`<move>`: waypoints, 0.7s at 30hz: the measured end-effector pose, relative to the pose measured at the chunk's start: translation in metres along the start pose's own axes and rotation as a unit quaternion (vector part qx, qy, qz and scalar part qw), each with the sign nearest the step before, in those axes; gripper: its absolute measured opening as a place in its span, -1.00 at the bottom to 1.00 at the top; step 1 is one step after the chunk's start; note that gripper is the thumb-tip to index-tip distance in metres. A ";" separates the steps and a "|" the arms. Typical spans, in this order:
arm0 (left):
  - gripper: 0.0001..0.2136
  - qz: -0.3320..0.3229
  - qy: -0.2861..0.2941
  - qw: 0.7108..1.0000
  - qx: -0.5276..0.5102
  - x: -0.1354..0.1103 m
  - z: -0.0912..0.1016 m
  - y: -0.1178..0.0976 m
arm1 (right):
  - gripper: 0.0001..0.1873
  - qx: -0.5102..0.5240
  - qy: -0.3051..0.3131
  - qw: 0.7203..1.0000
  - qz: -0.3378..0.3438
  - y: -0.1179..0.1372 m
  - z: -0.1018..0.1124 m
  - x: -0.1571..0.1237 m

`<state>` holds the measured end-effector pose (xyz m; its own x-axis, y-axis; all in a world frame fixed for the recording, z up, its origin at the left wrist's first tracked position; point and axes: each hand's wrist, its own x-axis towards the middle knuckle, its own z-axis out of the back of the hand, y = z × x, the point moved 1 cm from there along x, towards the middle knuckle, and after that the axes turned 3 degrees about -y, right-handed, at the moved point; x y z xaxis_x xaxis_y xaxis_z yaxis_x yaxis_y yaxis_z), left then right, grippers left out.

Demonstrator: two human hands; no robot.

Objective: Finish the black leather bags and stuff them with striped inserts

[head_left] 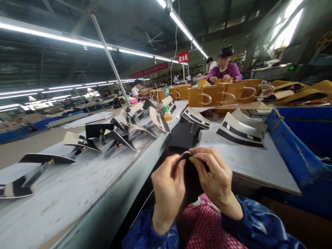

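A small dark leather piece (185, 155) with a pale edge is bent into a curve between my two hands. My left hand (169, 185) pinches its left end between thumb and fingers. At the other end, my right hand (214, 173) closes on it with thumb and fingertips. Most of the piece is hidden behind my fingers. Just beyond my hands lies a stack of flat black pieces (181, 134) at the edge of the white-covered table. A curved black-and-cream panel (195, 117) rests behind that stack.
Several black-and-cream panels with gold clasps (120, 145) lie on the left table (64, 193). A glue bottle (167, 114) stands beside them. More panels (240, 131) lie at right, next to a blue bin (295, 145). Mustard bags (206, 96) and a co-worker (225, 71) are beyond.
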<state>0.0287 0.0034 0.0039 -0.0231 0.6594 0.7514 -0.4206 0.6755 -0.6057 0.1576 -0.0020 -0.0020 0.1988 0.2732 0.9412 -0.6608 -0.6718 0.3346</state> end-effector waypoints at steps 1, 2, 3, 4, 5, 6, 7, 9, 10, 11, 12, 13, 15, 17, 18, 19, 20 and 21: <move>-0.93 0.003 -0.005 1.000 0.001 0.000 -0.001 -0.001 | -0.83 0.000 0.003 1.000 -0.002 0.000 -0.001 0.000; -0.93 0.005 -0.009 1.000 0.005 0.000 -0.002 -0.001 | -0.82 0.001 0.007 1.000 -0.005 -0.001 -0.002 0.001; -0.93 0.005 -0.015 1.000 0.011 0.000 -0.003 -0.002 | -0.82 0.002 0.010 1.000 -0.009 -0.001 -0.004 0.001; -0.92 0.005 -0.019 1.000 0.022 0.001 -0.003 -0.002 | -0.83 0.001 0.010 1.000 -0.013 -0.002 -0.005 0.002; -0.92 0.005 -0.024 0.999 0.033 0.001 -0.004 -0.003 | -0.83 -0.001 0.007 1.000 -0.019 -0.003 -0.007 0.002; -0.92 0.005 -0.028 0.999 0.043 0.002 -0.005 -0.003 | -0.84 -0.005 0.005 1.000 -0.026 -0.003 -0.009 0.002; -0.92 0.007 -0.031 0.998 0.051 0.002 -0.006 -0.003 | -0.84 -0.007 0.005 0.999 -0.033 -0.003 -0.010 0.002; -0.91 0.017 -0.035 0.998 0.051 0.004 -0.007 -0.002 | -0.83 -0.001 0.009 0.999 -0.043 -0.004 -0.014 0.002; -0.90 0.026 -0.033 0.998 0.042 0.005 -0.007 -0.002 | -0.83 0.006 0.011 0.999 -0.042 -0.003 -0.015 0.001; -0.90 0.037 -0.030 0.998 0.028 0.006 -0.006 -0.001 | -0.83 0.015 0.010 0.999 -0.039 -0.003 -0.016 0.001; -0.90 0.050 -0.026 0.998 0.009 0.007 -0.006 -0.001 | -0.83 0.024 0.007 0.999 -0.035 -0.003 -0.016 0.001; -0.90 0.062 -0.021 0.998 -0.014 0.007 -0.005 0.000 | -0.83 0.034 0.002 0.999 -0.032 -0.003 -0.016 0.002; -0.91 0.084 -0.011 0.995 -0.060 0.009 -0.004 0.003 | -0.84 0.056 0.005 0.997 -0.045 -0.003 -0.015 0.003; -0.92 0.095 -0.002 0.991 -0.098 0.010 -0.002 0.006 | -0.85 0.091 0.022 0.992 -0.086 -0.005 -0.013 0.004; -0.92 0.098 0.005 0.989 -0.113 0.010 -0.001 0.007 | -0.86 0.111 0.035 0.987 -0.114 -0.006 -0.012 0.004; -0.91 0.099 0.013 0.987 -0.125 0.010 0.000 0.008 | -0.87 0.135 0.047 0.979 -0.144 -0.008 -0.011 0.004; -0.89 0.100 0.022 0.985 -0.137 0.010 0.000 0.010 | -0.87 0.163 0.060 0.970 -0.172 -0.009 -0.009 0.004; -0.88 0.098 0.030 0.983 -0.150 0.010 0.001 0.010 | -0.87 0.193 0.071 0.959 -0.197 -0.010 -0.008 0.005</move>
<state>0.0233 0.0168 0.0058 -0.0197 0.7994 0.6004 -0.1269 0.5937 -0.7946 0.1596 0.0113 -0.0014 0.2597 0.6296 0.7322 -0.2334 -0.6948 0.6803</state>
